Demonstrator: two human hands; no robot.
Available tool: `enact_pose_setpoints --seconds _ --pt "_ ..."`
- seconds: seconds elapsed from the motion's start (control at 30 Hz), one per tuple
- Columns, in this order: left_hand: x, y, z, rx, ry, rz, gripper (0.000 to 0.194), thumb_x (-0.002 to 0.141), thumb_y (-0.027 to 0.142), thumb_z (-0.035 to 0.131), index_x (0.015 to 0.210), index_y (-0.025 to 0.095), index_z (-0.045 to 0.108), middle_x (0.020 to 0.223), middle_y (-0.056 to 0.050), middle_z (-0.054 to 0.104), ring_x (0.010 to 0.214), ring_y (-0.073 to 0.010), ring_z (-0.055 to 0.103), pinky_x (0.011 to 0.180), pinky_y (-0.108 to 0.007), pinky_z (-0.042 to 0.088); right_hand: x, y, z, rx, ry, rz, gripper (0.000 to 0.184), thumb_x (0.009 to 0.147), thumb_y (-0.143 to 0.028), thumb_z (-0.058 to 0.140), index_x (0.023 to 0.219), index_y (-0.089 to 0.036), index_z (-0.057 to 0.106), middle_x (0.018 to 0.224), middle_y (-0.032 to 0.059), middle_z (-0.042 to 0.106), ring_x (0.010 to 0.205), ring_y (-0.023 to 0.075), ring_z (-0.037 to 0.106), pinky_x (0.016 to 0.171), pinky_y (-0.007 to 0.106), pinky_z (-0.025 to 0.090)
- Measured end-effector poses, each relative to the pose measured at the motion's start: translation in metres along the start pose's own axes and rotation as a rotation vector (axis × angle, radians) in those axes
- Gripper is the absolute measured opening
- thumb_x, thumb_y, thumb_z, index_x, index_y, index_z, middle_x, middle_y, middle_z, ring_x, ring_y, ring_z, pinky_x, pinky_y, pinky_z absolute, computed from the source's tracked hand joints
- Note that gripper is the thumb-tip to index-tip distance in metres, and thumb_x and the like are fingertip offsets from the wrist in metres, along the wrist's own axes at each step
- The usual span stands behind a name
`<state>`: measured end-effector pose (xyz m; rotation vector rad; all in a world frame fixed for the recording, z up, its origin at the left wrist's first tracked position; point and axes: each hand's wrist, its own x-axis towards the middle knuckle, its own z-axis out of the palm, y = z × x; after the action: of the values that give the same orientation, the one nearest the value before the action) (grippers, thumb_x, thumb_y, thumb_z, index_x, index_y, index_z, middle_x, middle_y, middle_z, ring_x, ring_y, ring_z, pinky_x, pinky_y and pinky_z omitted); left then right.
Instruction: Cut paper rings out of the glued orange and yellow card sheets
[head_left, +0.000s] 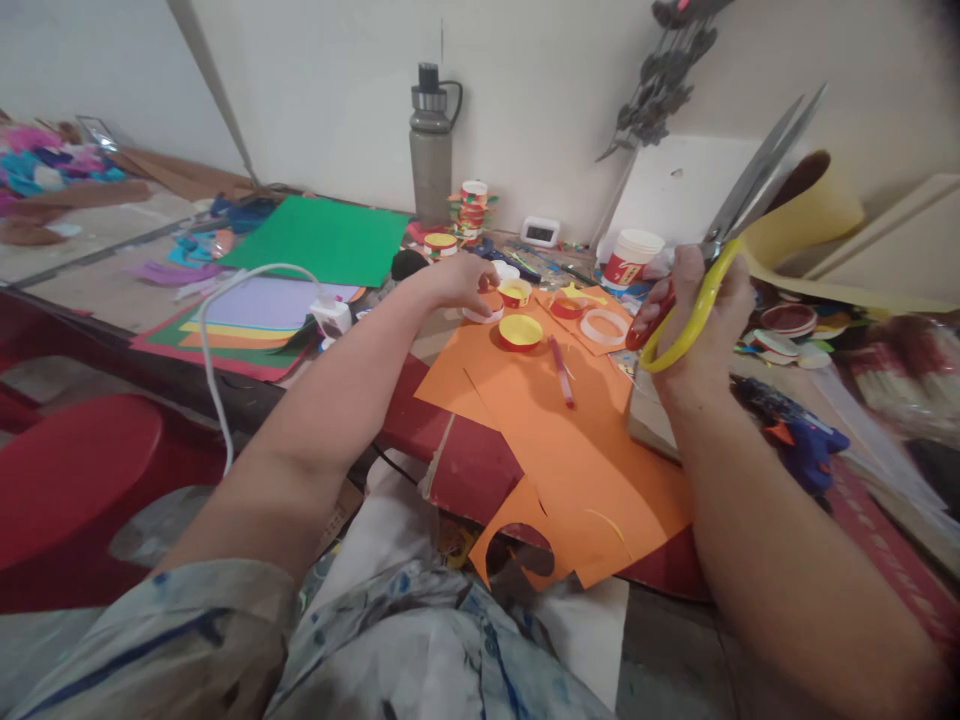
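My left hand (469, 284) reaches to the far edge of the orange paper (570, 440). Its fingers are curled at the rim of a small round white-and-orange cup piece (484, 308); part of the grip is hidden. In my right hand (712, 310) is a pair of scissors (694, 315) with yellow and red handles, held up with the blades pointing up and away. Close to my left hand are a yellow-lined cup piece (514, 292) and a yellow round piece (520, 332). A red pen (562, 372) and a white ring (604, 327) lie farther right.
Green paper (322, 238) and stacked coloured sheets (259, 305) lie left, crossed by a white cable (214, 385). A bottle (431, 150) stands by the wall. On the right are a paper cup (631, 259) and a blue glue gun (806, 440). A red stool (82, 480) stands left.
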<state>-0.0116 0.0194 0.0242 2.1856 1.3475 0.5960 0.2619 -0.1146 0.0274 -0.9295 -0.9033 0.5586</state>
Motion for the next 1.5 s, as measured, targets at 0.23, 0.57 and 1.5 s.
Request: enact_pose_setpoints --seconds 0.23,0.57,1.5 --pt "-0.011 0.007 -0.01 -0.243 0.064 -0.037 0.04 0.06 0.012 0.103 0.096 0.02 0.088 0.094 -0.008 0.082 0.092 -0.0255 0.075 0.092 -0.036 0.056 -0.001 -0.001 0.0 0.01 -0.002 0.002 0.027 0.099 -0.041 0.075 0.095 -0.029 0.052 0.06 -0.0114 0.051 0.041 0.0077 0.041 0.034 0.014 0.023" --pt "-0.011 0.018 0.0 -0.654 0.215 -0.029 0.018 0.087 0.031 0.094 0.097 0.02 0.083 0.088 -0.005 0.078 0.078 -0.0157 0.068 0.077 -0.031 0.054 0.001 0.006 -0.003 0.0 -0.029 -0.02 0.035 0.097 -0.049 0.083 0.096 -0.028 0.055 0.06 -0.0115 0.051 0.042 0.007 0.043 0.036 0.015 0.024" --pt "0.015 0.005 0.043 -0.7 0.413 -0.011 0.03 0.081 0.024 0.098 0.102 0.017 0.076 0.1 -0.005 0.082 0.091 -0.0155 0.076 0.089 -0.03 0.058 0.004 0.01 -0.009 -0.035 -0.055 0.032 0.047 0.093 -0.075 0.086 0.1 -0.034 0.063 0.066 -0.0083 0.053 0.049 0.0153 0.044 0.042 0.031 0.04"
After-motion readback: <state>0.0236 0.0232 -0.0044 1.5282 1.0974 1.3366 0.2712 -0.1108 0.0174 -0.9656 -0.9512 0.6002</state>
